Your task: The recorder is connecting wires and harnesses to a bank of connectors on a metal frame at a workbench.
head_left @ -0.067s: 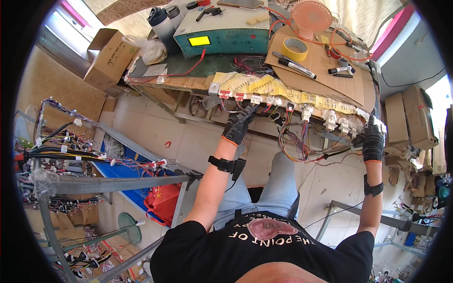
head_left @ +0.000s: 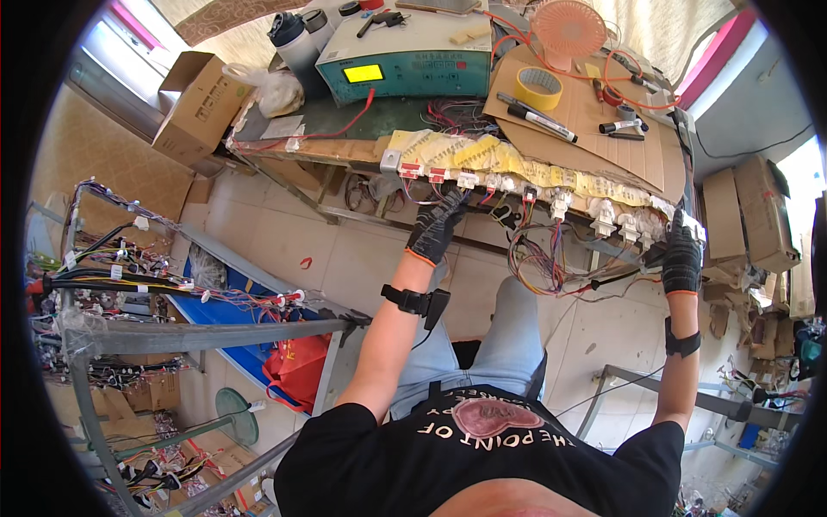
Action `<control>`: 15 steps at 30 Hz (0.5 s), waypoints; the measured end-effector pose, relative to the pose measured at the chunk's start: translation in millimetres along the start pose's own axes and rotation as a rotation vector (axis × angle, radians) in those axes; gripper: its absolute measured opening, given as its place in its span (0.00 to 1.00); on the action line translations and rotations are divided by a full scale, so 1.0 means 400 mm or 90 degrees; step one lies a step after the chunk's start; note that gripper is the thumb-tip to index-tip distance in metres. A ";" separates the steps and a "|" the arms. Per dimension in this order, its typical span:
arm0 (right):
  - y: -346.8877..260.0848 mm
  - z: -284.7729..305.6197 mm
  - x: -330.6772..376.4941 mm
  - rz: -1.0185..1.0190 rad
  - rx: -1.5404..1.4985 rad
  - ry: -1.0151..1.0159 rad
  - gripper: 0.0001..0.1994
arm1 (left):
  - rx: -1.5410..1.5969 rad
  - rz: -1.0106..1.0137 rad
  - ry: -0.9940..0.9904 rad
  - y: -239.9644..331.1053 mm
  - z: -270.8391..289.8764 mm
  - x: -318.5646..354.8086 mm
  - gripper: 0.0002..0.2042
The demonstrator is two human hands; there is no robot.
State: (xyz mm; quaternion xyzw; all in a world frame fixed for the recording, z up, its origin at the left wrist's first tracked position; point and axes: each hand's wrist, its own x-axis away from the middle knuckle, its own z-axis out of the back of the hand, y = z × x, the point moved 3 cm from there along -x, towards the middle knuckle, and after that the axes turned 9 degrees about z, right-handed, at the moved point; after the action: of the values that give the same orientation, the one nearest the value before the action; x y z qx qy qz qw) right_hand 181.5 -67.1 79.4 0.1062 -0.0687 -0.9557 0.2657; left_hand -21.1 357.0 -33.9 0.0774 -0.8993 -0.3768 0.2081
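Both my hands wear dark gloves with orange cuffs and reach up to a row of connectors along the bench's front edge. My left hand (head_left: 437, 226) is closed, its fingertips at a white connector (head_left: 467, 181) with wires hanging below it. At the right end of the row, my right hand (head_left: 680, 263) is closed beside more white connectors (head_left: 629, 227), the index finger pointing up along the edge. What lies between its fingers is hidden. A wire harness (head_left: 547, 258) of many colours hangs in loops between my hands. Yellow labelled tape (head_left: 478, 155) runs above the connectors.
A teal tester (head_left: 405, 73) with a lit yellow screen stands on the bench, a red lead running from it. Cardboard (head_left: 594, 138) there carries a yellow tape roll (head_left: 538, 89), markers and a pink fan (head_left: 568, 33). A metal rack (head_left: 207, 336) with wire bundles stands at left; boxes (head_left: 762, 215) at right.
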 end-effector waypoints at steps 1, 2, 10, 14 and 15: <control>-0.031 0.042 0.001 0.002 0.009 -0.038 0.41 | 0.002 0.006 0.024 0.002 0.000 0.004 0.15; -0.049 0.061 0.001 0.004 0.017 -0.076 0.30 | 0.004 0.012 0.048 0.004 0.001 0.010 0.15; 0.008 -0.010 0.017 0.064 -0.036 0.070 0.49 | -0.058 0.002 0.047 -0.003 0.007 0.005 0.18; -0.048 0.103 0.007 0.069 -0.104 0.168 0.38 | -0.519 -0.310 -0.034 -0.031 0.056 -0.051 0.16; -0.062 0.150 0.003 0.072 -0.132 0.065 0.31 | -0.462 -0.262 -0.057 -0.036 0.004 -0.042 0.16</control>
State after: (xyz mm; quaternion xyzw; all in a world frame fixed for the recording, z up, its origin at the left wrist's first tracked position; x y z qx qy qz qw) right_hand 154.0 -42.1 132.5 0.1225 0.0385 -0.9346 0.3318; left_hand -6.9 353.0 -50.5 0.1610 -0.6820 -0.7059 0.1029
